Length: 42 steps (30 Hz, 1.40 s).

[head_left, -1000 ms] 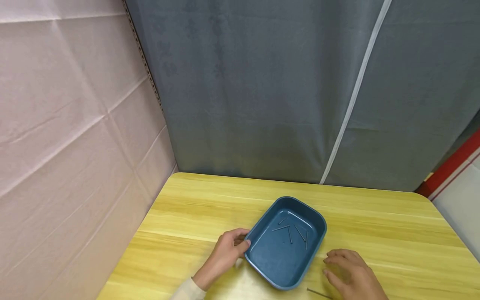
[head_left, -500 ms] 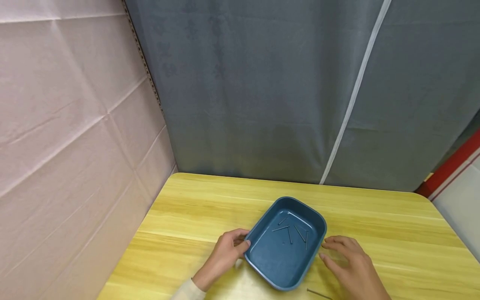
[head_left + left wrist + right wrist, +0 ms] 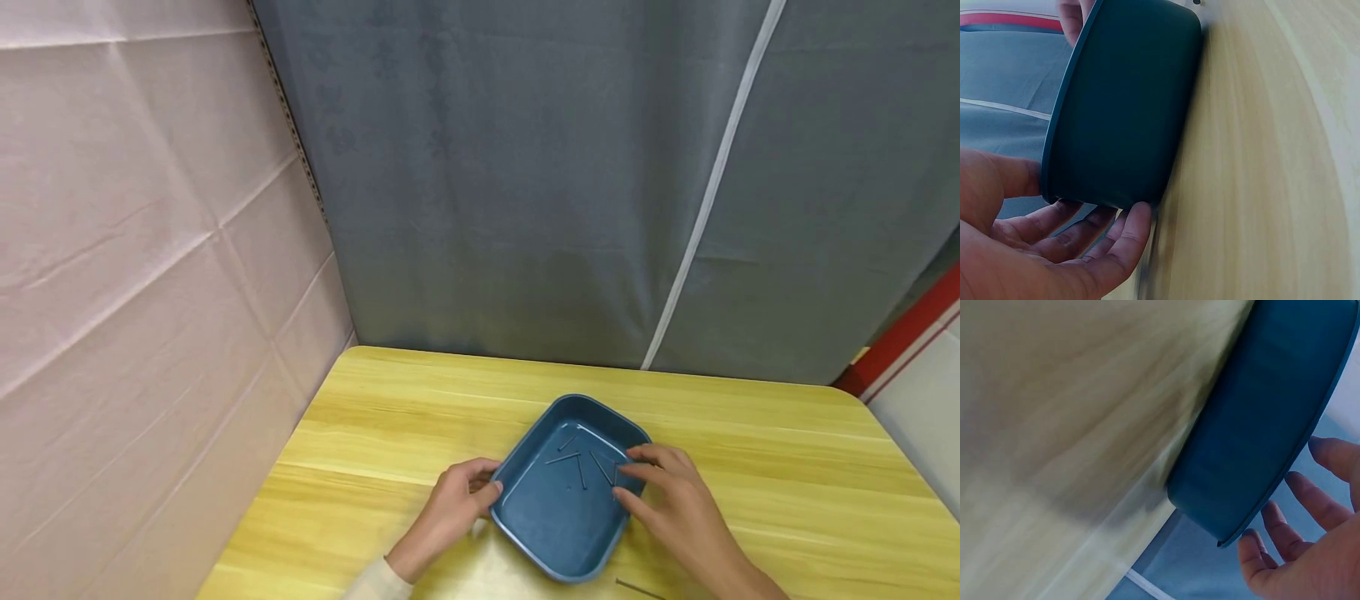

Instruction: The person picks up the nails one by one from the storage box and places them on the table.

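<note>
A dark blue rectangular tray (image 3: 555,525) with rounded corners sits on the wooden table. Several thin grey nails (image 3: 583,472) lie inside, toward its far end. At the tray's left side my left hand (image 3: 453,504) holds it, thumb at the rim and fingers against the outer wall, as the left wrist view shows. Over the right rim reaches my right hand (image 3: 678,504), thumb and forefinger apart and nothing visible between them. Its fingertips (image 3: 1319,445) are close to the rim in the right wrist view. Another nail (image 3: 637,588) lies on the table near the front.
The light wood table (image 3: 420,417) runs back to a grey curtain (image 3: 487,183) with a white strip (image 3: 712,183). A pale cloth wall (image 3: 150,250) borders the left side. At the far right are a red edge (image 3: 911,333) and a white surface.
My right hand has moved forward and left from beside the tray to above its right rim. My left hand, the tray and the nails stay in place.
</note>
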Tool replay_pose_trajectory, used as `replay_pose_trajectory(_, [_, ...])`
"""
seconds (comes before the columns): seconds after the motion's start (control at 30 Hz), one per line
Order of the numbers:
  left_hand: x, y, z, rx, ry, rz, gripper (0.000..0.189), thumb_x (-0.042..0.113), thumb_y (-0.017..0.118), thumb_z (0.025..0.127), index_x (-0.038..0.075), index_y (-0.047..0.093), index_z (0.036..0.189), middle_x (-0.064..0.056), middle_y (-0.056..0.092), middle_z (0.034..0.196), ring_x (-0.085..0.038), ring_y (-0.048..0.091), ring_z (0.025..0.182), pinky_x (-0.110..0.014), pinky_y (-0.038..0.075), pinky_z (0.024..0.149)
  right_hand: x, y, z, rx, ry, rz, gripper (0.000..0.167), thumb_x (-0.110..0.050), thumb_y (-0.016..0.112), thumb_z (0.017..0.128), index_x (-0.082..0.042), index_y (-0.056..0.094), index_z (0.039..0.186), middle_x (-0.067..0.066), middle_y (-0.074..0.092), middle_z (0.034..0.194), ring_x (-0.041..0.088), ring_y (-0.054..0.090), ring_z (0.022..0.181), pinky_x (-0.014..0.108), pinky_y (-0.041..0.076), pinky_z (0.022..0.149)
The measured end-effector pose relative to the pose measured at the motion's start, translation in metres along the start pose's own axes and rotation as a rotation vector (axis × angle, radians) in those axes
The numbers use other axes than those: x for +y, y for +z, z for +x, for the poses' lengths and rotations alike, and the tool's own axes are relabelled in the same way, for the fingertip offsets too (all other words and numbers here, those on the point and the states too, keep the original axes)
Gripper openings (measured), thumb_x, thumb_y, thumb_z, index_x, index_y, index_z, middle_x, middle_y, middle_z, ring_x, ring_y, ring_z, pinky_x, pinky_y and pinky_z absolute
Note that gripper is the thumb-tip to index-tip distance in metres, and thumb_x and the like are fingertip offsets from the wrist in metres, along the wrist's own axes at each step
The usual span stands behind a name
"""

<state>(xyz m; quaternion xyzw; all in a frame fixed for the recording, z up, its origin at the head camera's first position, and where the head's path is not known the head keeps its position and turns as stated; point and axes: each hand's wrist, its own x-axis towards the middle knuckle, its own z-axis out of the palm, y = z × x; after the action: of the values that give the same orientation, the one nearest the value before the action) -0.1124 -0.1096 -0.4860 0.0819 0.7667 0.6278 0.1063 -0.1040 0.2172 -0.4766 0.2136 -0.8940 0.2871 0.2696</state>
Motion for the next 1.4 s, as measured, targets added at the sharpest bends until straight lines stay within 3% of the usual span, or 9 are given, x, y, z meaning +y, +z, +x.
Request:
replay_pose_trajectory(0.2, [-0.001, 0.000, 0.000, 0.000, 0.000, 0.011, 0.034, 0.003, 0.067, 0.105, -0.010, 0.069, 0.136, -0.020, 0.075, 0.117, -0.034, 0.074, 0.106, -0.030, 0.067, 0.075, -0.002, 0.006, 0.011, -0.056, -0.011, -0.061, 0.032, -0.013, 0.104, 0.070, -0.011, 0.086, 0.097, 0.006, 0.075, 0.117, 0.031, 0.063, 0.112, 0.050, 0.056, 0.090])
replay_pose_trajectory(0.33, [0.000, 0.000, 0.000, -0.003, -0.010, 0.027, 0.034, 0.004, 0.067, 0.105, -0.010, 0.068, 0.136, -0.020, 0.075, 0.117, -0.033, 0.074, 0.107, -0.030, 0.067, 0.077, -0.005, 0.011, 0.015, -0.096, -0.005, -0.072, 0.031, -0.014, 0.103, 0.072, -0.010, 0.086, 0.097, 0.008, 0.075, 0.118, 0.034, 0.062, 0.114, 0.056, 0.058, 0.092])
replay_pose_trajectory(0.73, [-0.001, 0.001, 0.001, 0.001, -0.005, 0.043, 0.034, 0.005, 0.067, 0.105, -0.010, 0.069, 0.135, -0.020, 0.075, 0.117, -0.034, 0.074, 0.107, -0.029, 0.066, 0.078, -0.011, 0.022, 0.025, -0.206, -0.056, -0.121, 0.025, -0.016, 0.103, 0.072, -0.006, 0.085, 0.087, 0.011, 0.076, 0.110, 0.038, 0.061, 0.117, 0.057, 0.055, 0.101])
replay_pose_trajectory(1.07, [-0.001, 0.002, -0.001, -0.006, -0.011, 0.053, 0.033, 0.005, 0.067, 0.105, -0.010, 0.069, 0.135, -0.019, 0.075, 0.116, -0.034, 0.074, 0.108, -0.029, 0.066, 0.078, -0.014, 0.029, 0.030, -0.354, 0.032, -0.180, 0.020, -0.021, 0.101, 0.076, -0.010, 0.085, 0.082, 0.008, 0.076, 0.110, 0.037, 0.060, 0.118, 0.055, 0.057, 0.099])
replay_pose_trajectory(1.4, [0.001, 0.000, -0.001, 0.000, -0.004, 0.040, 0.033, 0.006, 0.067, 0.105, -0.009, 0.069, 0.135, -0.020, 0.075, 0.118, -0.033, 0.074, 0.107, -0.029, 0.066, 0.077, -0.015, 0.037, 0.041, -0.353, -0.018, -0.195, 0.027, -0.018, 0.102, 0.074, -0.013, 0.076, 0.068, 0.009, 0.074, 0.098, 0.038, 0.061, 0.108, 0.053, 0.056, 0.098])
